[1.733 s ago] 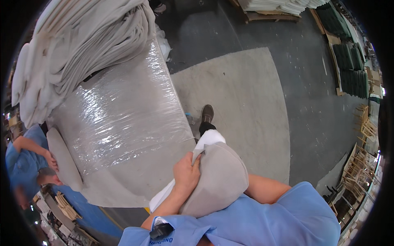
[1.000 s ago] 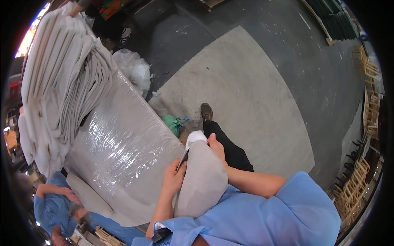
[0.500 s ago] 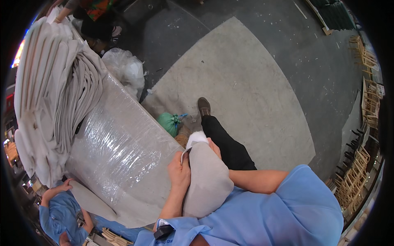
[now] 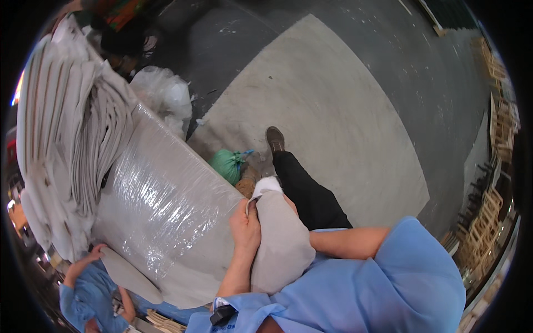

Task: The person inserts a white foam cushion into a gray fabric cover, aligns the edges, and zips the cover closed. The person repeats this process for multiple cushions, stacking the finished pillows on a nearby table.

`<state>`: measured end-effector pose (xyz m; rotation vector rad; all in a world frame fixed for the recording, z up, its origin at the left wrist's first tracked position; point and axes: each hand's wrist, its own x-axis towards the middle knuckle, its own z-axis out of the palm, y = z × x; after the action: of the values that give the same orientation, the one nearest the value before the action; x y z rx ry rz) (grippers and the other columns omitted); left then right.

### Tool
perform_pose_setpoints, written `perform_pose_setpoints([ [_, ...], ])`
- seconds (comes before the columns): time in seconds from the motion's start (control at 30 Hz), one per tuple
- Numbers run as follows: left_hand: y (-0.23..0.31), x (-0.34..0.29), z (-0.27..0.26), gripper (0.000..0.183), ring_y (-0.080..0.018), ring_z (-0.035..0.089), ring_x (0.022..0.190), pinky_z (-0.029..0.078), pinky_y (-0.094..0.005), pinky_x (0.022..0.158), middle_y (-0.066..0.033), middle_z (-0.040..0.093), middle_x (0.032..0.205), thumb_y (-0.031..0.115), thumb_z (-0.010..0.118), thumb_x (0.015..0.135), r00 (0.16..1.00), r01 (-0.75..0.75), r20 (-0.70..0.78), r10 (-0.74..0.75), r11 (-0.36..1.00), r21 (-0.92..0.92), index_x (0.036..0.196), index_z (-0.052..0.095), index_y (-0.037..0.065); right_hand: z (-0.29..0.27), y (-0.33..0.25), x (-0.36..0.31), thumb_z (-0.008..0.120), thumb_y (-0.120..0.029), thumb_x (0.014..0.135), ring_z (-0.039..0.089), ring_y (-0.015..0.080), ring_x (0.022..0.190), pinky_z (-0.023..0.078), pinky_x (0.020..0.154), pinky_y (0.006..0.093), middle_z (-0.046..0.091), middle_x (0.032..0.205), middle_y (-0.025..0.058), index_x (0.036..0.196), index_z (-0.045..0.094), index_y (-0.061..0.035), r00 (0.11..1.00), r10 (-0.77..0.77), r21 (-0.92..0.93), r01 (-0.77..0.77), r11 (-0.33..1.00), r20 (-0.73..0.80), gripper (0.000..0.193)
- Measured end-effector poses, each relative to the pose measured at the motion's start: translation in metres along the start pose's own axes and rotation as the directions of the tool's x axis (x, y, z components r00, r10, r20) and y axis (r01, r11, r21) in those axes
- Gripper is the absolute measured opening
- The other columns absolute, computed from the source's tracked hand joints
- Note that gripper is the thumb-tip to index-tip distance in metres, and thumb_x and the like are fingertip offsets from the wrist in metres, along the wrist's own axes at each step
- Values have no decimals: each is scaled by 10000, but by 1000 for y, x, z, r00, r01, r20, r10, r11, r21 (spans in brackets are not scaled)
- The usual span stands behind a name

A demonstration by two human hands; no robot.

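Note:
Close to my body I hold a grey fabric cover (image 4: 280,241), soft and bulging, with white padding (image 4: 267,186) showing at its far end. My left hand (image 4: 245,225) is closed on the edge of the cover, thumb on top. On the other side my right hand (image 4: 290,205) grips it too, though most of that hand is hidden behind the fabric. A table wrapped in clear plastic film (image 4: 166,194) stands directly to the left of my left hand.
Many grey padded fabric pieces (image 4: 66,133) lie piled at the table's far left. At lower left a co-worker in blue (image 4: 91,291) holds a flat grey piece (image 4: 130,275). A green tied bag (image 4: 226,165) and clear plastic sheeting (image 4: 162,91) lie beside the table. Wooden frames (image 4: 483,233) line the right.
The view has shifted slightly. Both my hands keep their hold on the grey cover, which stays almost in place. At upper left, another person's arm has left the pile.

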<state>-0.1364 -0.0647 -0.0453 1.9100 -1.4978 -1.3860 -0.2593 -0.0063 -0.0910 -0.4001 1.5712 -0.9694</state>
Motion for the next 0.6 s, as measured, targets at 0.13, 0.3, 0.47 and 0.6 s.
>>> perform_pose_setpoints([
  [0.13, -8, -4, -3, 214, -172, 515, 709, 471, -350, 682, -94, 592, 754, 164, 590, 1090, 1000, 31, 1, -31, 993, -112, 946, 630, 12, 2, 3, 6, 400, -370, 1163, 620, 377, 922, 506, 879, 431, 631, 997, 213, 1192, 566, -21, 997, -65, -72, 67, 995, 29, 388],
  [0.3, -7, -7, -8, 160, -183, 564, 708, 487, -338, 690, -91, 638, 787, 126, 624, 1062, 995, -77, -66, 76, 997, -15, 950, 657, 18, -22, -29, 10, 531, -251, 1112, 628, 243, 835, 520, 787, 380, 654, 927, 147, 1211, 567, -54, 996, 71, -139, -62, 988, 62, 223],
  [0.47, -4, -18, -11, 16, -289, 630, 714, 505, -369, 683, -149, 658, 818, 44, 677, 955, 960, -219, -139, 242, 962, 162, 952, 689, 34, -61, -85, 55, 606, -174, 1052, 665, 211, 887, 532, 803, 357, 682, 966, 101, 1194, 671, -62, 924, -244, -98, 283, 954, 296, 192],
  [0.6, -2, -19, -9, 103, -339, 635, 715, 505, -398, 674, -151, 645, 806, -3, 705, 881, 885, -382, -166, 434, 883, 274, 969, 702, 50, -58, -138, 90, 609, -169, 1038, 673, 277, 990, 524, 889, 398, 692, 1065, 118, 1145, 735, -79, 614, -215, -261, 590, 764, 759, 189],
])
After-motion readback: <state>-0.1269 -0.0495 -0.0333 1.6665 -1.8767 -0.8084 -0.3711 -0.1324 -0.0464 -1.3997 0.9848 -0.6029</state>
